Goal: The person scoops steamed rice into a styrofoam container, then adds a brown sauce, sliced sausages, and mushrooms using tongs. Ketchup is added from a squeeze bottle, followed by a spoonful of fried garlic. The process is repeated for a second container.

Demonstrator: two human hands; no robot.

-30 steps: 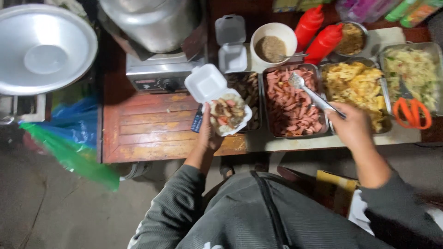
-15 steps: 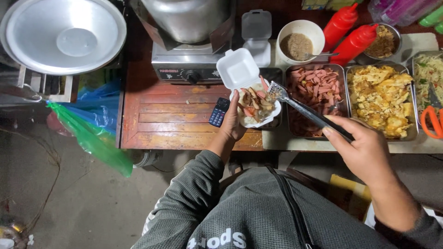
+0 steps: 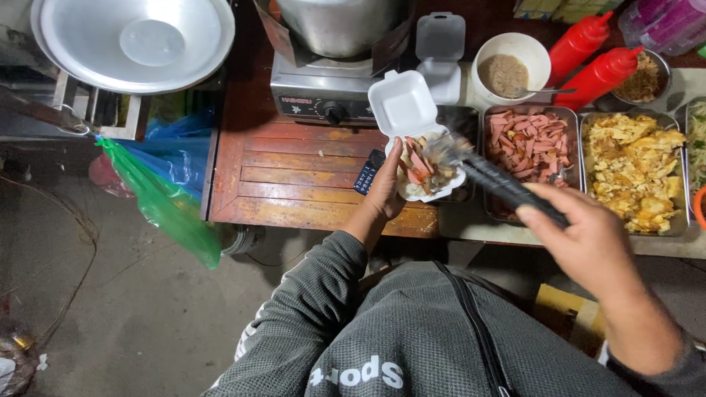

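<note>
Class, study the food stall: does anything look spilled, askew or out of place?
One oddity: a small dark phone lies on the wooden table, beside the left hand holding the open foam box. The right hand holds tongs over the box. Nothing looks spilled.

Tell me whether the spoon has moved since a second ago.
Yes. The spoon in the right hand has left the tray of sliced sausage, where its bowl was a second ago, and now sits leftward over the foam box held by the left hand.
</note>
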